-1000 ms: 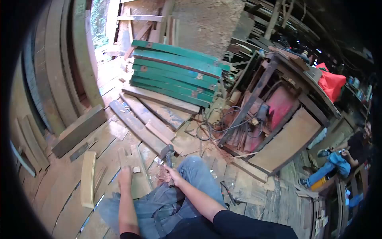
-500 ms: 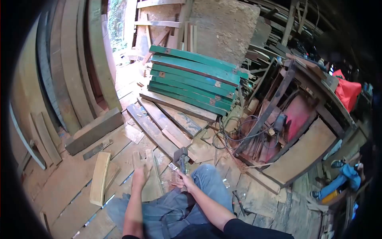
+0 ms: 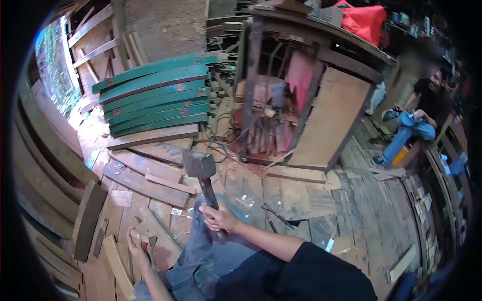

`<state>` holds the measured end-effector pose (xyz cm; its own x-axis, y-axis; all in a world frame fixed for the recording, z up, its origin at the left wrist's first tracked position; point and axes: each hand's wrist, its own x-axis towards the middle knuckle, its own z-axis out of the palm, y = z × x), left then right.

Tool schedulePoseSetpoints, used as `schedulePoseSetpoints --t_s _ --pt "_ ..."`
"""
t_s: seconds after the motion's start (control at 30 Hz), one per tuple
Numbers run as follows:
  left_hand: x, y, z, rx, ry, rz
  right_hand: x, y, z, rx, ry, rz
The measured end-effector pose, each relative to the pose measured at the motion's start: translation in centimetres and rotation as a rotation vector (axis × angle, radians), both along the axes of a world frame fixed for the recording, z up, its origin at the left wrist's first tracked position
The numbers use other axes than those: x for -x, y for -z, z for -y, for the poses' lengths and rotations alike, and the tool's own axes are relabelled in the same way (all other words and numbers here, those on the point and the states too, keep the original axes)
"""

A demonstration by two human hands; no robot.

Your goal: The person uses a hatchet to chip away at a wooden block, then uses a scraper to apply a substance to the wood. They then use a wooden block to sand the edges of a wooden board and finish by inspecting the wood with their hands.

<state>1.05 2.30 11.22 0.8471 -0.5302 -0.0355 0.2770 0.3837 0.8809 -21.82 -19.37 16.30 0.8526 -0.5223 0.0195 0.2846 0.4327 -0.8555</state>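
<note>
My right hand (image 3: 219, 218) is wrapped round the handle of a mallet (image 3: 199, 165). Its dark, blocky head points up and away from me, above my bent knee. Low on the left, my left hand (image 3: 139, 248) is raised with its fingers apart, and I see nothing gripped in it. Small dark fragments show beside its fingers, too small to name. Just beyond that hand lies a flat board (image 3: 159, 231) on the floor, and a curved wooden piece (image 3: 118, 266) lies to its left.
Green slats (image 3: 155, 95) are stacked ahead. A wooden cabinet (image 3: 331, 120) with cables stands right of them. Pliers (image 3: 277, 216) lie on the plank floor near my knee. Tall boards (image 3: 47, 150) lean at left. Another person (image 3: 416, 115) sits at far right.
My view has swung to the right, bringing the seated person further in. The mallet now stands higher and more in view in my right hand. My left hand's fingers have spread.
</note>
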Motion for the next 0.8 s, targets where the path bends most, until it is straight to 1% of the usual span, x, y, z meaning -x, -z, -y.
schedulePoseSetpoints --t_s 0.07,0.1,0.17,0.2,0.23,0.27,0.3,0.33,0.37,0.4,0.43,0.47,0.53,0.63,0.67,0.77,0.8 --pt "-1.6 1.0 -1.0 -0.162 0.109 0.137 3.5 1.5 -0.1 0.015 0.079 -0.025" --pt "-1.1 -0.1 -0.3 -0.243 0.167 0.213 5.3 2.2 0.0 -0.023 0.095 0.022" --pt "-0.3 -1.0 1.6 -0.247 0.098 0.266 7.2 3.7 -0.1 -0.107 0.067 0.114" --pt "0.5 -2.6 1.3 -0.274 0.016 0.287 7.7 5.5 -0.3 -0.299 0.081 0.201" --pt "2.1 -5.7 2.2 -0.361 0.052 0.279 7.6 10.4 0.1 -0.39 0.023 0.291" --pt "2.4 -6.4 2.9 -0.325 0.04 0.266 7.8 9.7 0.9 -0.341 -0.307 0.582" --pt "2.8 -7.2 3.6 -0.289 0.028 0.254 9.2 6.7 0.0 -0.202 -0.204 0.363" --pt "4.1 -9.7 4.4 -0.377 -0.027 0.331 9.1 4.4 -0.7 -0.144 -0.236 0.484" --pt "3.8 -10.3 4.5 -0.352 0.074 0.362 9.5 3.0 -1.4 -0.161 -0.218 0.404" --pt "4.7 -12.0 5.3 -0.322 0.095 0.46 9.9 1.9 -1.6 -0.162 -0.182 0.323" --pt "6.1 -13.7 6.0 -0.217 0.128 0.394 10.0 0.8 -1.8 -0.153 -0.186 0.301" --pt "6.8 -15.0 6.7 -0.213 0.146 0.462 9.6 0.4 -1.8 -0.127 -0.209 0.312" --pt "8.5 -17.4 7.3 -0.091 0.171 0.366 8.4 -0.8 -1.7 -0.17 -0.28 0.303" --pt "8.7 -19.0 5.8 -0.057 0.173 0.418 6.2 -2.6 -3.0 -0.159 -0.333 0.284" --pt "8.6 -19.4 5.7 -0.061 0.14 0.443 5.3 -3.0 -3.0 -0.143 -0.355 0.295" --pt "7.2 -19.7 4.8 -0.116 0.075 0.531 2.7 -3.5 -3.2 -0.109 -0.422 0.35" --pt "6.5 -19.4 4.6 -0.076 0.079 0.541 1.9 -3.4 -3.4 -0.101 -0.436 0.351"
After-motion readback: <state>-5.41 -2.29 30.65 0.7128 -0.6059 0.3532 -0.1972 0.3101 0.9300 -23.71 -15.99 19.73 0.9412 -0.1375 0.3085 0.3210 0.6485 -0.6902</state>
